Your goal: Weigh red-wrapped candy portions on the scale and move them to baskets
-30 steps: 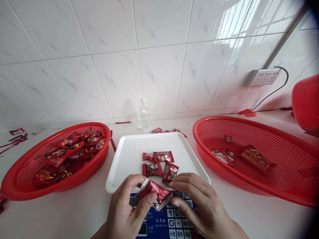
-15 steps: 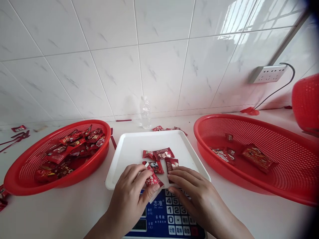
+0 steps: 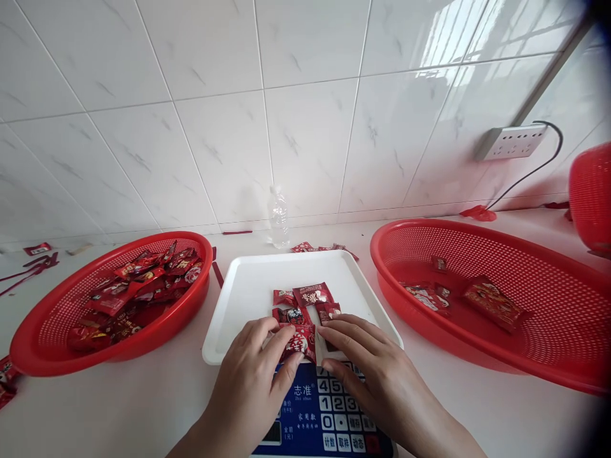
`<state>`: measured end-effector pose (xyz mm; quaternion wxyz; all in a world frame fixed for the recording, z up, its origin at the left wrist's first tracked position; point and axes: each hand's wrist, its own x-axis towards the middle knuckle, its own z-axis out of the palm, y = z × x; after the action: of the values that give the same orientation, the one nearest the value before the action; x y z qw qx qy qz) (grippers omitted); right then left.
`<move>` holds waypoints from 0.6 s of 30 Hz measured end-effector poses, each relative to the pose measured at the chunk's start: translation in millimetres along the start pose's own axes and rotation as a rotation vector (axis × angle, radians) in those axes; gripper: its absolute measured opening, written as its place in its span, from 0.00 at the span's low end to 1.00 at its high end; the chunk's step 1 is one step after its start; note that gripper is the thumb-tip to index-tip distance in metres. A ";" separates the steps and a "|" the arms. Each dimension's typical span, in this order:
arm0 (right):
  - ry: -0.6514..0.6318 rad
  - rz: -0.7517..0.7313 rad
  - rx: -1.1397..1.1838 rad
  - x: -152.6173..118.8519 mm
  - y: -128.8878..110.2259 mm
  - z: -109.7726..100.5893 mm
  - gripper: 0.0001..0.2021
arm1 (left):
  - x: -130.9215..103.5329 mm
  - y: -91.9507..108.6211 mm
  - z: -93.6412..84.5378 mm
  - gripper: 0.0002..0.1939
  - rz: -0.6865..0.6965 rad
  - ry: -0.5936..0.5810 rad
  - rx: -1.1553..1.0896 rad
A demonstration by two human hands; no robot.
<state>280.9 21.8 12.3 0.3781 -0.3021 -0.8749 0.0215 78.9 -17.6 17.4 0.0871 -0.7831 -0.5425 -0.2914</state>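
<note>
A red candy packet point(image 3: 300, 342) lies at the near edge of the white scale tray point(image 3: 248, 273). My left hand point(image 3: 255, 369) has it between thumb and fingers at its left side. Over the tray's front right edge, my right hand point(image 3: 377, 369) rests with thumb and fingers apart, its fingertips on or beside a dark red packet point(image 3: 328, 310) that they partly cover. Further back on the tray are a black-and-red packet point(image 3: 290, 315), a small red packet point(image 3: 284, 297) and a larger dark red packet point(image 3: 314, 294). The blue keypad point(image 3: 305, 407) of the scale shows below my hands.
To the left stands a red mesh basket point(image 3: 28, 337) heaped with red packets; another red basket point(image 3: 386, 254) on the right holds a few. Behind the tray are a clear bottle point(image 3: 279, 219) and several packets point(image 3: 324, 248). A power strip point(image 3: 513, 141) is by the tiled wall.
The red packet has gone from tilted in my left hand to lying flat at the tray's near edge, its printed face up. My right hand has barely moved.
</note>
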 end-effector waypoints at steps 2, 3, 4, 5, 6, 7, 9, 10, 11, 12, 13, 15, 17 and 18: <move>-0.027 -0.028 0.018 1.3 -2.5 -1.5 0.11 | 2.6 1.5 0.1 0.11 -0.004 0.023 0.022; -0.039 -0.037 0.025 1.8 -3.5 -2.0 0.11 | 3.2 2.3 0.1 0.11 -0.004 0.031 0.018; -0.046 -0.041 0.025 2.1 -4.1 -2.1 0.11 | 3.3 3.1 0.2 0.11 -0.002 0.037 0.005; -0.047 -0.038 0.018 2.2 -4.2 -2.0 0.10 | 2.9 3.9 0.3 0.10 0.000 0.038 -0.016; -0.041 -0.033 0.003 2.0 -3.7 -1.5 0.10 | 2.3 4.4 0.4 0.10 0.003 0.038 -0.040; -0.032 -0.030 -0.016 1.6 -2.8 -0.9 0.10 | 1.6 4.8 0.5 0.10 0.009 0.038 -0.061; -0.011 -0.030 -0.058 0.1 0.1 0.7 0.11 | 0.3 5.1 1.0 0.11 0.023 0.038 -0.079; 0.003 -0.029 -0.077 -0.9 1.7 1.5 0.11 | 0.0 5.1 1.4 0.11 0.029 0.037 -0.072; 0.020 -0.023 -0.094 -2.0 3.2 2.3 0.11 | -0.2 5.1 1.9 0.12 0.033 0.033 -0.057; 0.038 -0.011 -0.111 -3.0 4.5 3.0 0.11 | -0.3 5.1 2.5 0.13 0.035 0.024 -0.039; 0.053 0.004 -0.123 -4.0 5.5 3.5 0.11 | -0.4 5.3 3.2 0.14 0.035 0.009 -0.025; 0.064 0.025 -0.132 -5.2 6.7 4.0 0.11 | -0.5 5.7 4.2 0.16 0.036 -0.027 -0.019; 0.050 0.020 -0.120 -5.3 6.6 3.9 0.12 | -0.5 5.6 4.0 0.18 0.039 -0.054 -0.045; 0.041 0.011 -0.112 -5.1 6.2 3.7 0.12 | -0.1 5.1 3.0 0.18 0.036 -0.062 -0.063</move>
<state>284.2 24.8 4.7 0.3785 -0.3279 -0.8650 -0.0316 84.5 -18.3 15.9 0.0507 -0.8037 -0.5212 -0.2825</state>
